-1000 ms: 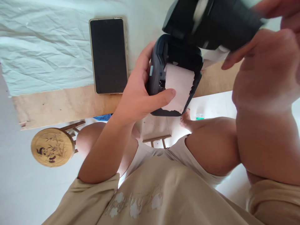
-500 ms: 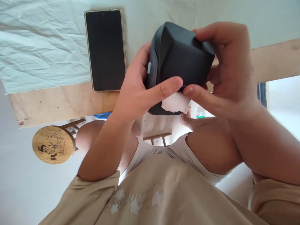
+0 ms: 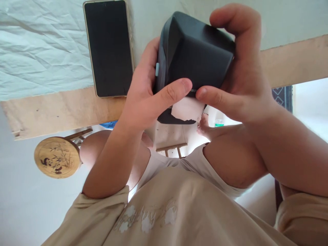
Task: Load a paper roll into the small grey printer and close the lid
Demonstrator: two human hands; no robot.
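Above the table's front edge I hold a black, boxy device, apparently a small label printer [image 3: 197, 61], between both hands. It has a light blue button on its left side and partly covered lettering low on its face. My left hand [image 3: 151, 89] wraps its left side, thumb across the lower face. Around its right side curls my right hand [image 3: 243, 68], the thumb resting by the lettering and the index finger bent above the top corner. A torn piece of white paper [image 3: 188, 109] shows below the thumbs, against the device's lower part. The fingers behind it are hidden.
A dark-screened tablet or phone [image 3: 109, 48] lies on the table left of my hands. Wrinkled pale cloth [image 3: 43, 44] covers the table, with a bare wooden edge [image 3: 53, 112] in front. Below stand a round wooden stool [image 3: 57, 157] and a bottle with a green label [image 3: 219, 123].
Both hands and the black device have shifted slightly up and left in view. My right index finger has lifted off the device's top. The tablet also sits farther up-left as the view moves.
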